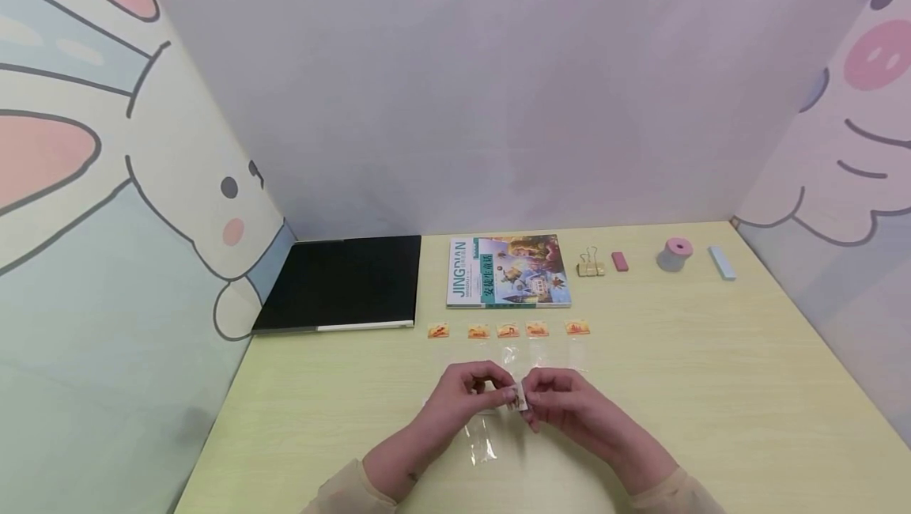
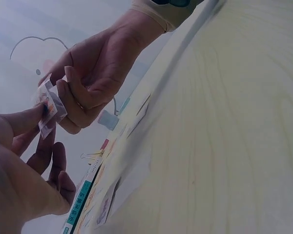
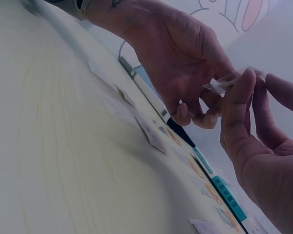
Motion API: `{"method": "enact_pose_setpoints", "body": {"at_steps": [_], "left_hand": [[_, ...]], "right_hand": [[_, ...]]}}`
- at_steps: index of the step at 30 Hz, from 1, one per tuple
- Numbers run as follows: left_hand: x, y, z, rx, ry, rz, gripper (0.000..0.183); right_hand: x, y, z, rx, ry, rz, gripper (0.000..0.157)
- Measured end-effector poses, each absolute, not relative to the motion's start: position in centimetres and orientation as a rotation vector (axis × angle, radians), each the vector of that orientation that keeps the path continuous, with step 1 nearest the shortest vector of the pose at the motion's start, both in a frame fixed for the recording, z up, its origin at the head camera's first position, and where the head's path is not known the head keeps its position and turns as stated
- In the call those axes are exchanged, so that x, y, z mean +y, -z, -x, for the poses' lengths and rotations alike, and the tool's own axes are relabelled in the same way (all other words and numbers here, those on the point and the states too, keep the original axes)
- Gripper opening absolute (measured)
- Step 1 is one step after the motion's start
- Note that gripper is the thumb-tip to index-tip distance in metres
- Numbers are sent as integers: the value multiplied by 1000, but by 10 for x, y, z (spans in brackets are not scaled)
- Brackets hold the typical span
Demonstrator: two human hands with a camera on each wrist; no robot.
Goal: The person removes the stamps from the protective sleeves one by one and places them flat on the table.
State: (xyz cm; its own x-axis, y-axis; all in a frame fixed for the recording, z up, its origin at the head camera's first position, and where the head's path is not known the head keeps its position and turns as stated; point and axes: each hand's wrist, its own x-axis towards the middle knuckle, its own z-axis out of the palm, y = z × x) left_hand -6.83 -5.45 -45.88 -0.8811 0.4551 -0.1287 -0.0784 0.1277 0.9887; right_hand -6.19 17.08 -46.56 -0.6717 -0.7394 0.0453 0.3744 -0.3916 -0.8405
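Observation:
Held between both hands is a small clear plastic bag with a printed card (image 1: 519, 398) in it. My left hand (image 1: 470, 395) pinches it from one side, thumb across its face. From the other side my right hand (image 1: 572, 407) pinches its edge between thumb and fingers. In the left wrist view the bag (image 2: 50, 107) shows an orange and dark print through shiny film. Only a clear flap of the bag (image 3: 219, 86) shows in the right wrist view; fingers hide the rest. Below the left hand lies an empty clear bag (image 1: 480, 441) on the table.
A row of several small orange cards (image 1: 508, 330) in clear bags lies beyond the hands. Behind them are a picture book (image 1: 508, 271) and a black flat panel (image 1: 349, 281). A gold binder clip (image 1: 591, 267), pink eraser (image 1: 620, 262), pink-grey roll (image 1: 673, 255) and blue bar (image 1: 722, 262) sit right.

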Motion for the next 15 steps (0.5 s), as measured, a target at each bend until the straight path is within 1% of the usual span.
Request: {"method": "enact_pose_setpoints", "body": {"at_steps": [11,15], "left_hand": [[-55,462,68,2001,-1784,-409,17],[-55,462,68,2016,-1772,-412,16]], "right_hand": [[171,469,61,1058,2074,618,25],[171,470,61,1182,2074,624,20]]}}
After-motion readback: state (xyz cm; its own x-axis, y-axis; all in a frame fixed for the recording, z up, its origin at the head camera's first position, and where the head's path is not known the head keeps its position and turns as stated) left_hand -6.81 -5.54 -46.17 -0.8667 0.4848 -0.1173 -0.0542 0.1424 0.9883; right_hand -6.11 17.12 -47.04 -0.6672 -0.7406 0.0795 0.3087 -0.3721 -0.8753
